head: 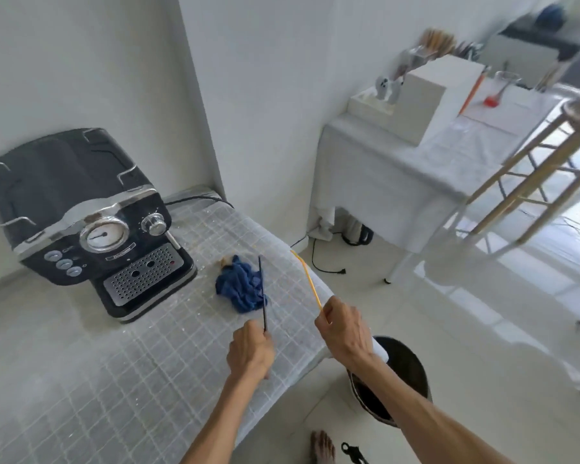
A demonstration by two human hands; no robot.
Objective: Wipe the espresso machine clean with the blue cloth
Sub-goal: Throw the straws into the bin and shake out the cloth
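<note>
One dark bucket [406,373] (contents unclear) sits below the right hand [344,329].

Espresso machine [91,226] is black with silver trim. Right beside it, a dark blue cloth [240,284] on a white grid-patterned tabletop [121,370], plus black [263,293] and yellow [307,277] sticks.

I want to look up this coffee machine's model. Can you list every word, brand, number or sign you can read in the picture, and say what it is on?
None can be read.
Espresso machine: a small nameplate below the round gauge bears lettering, too blurred to read.
Gauge: any dial markings are too small to make out.
Three round buttons: any symbols are unreadable.
</note>
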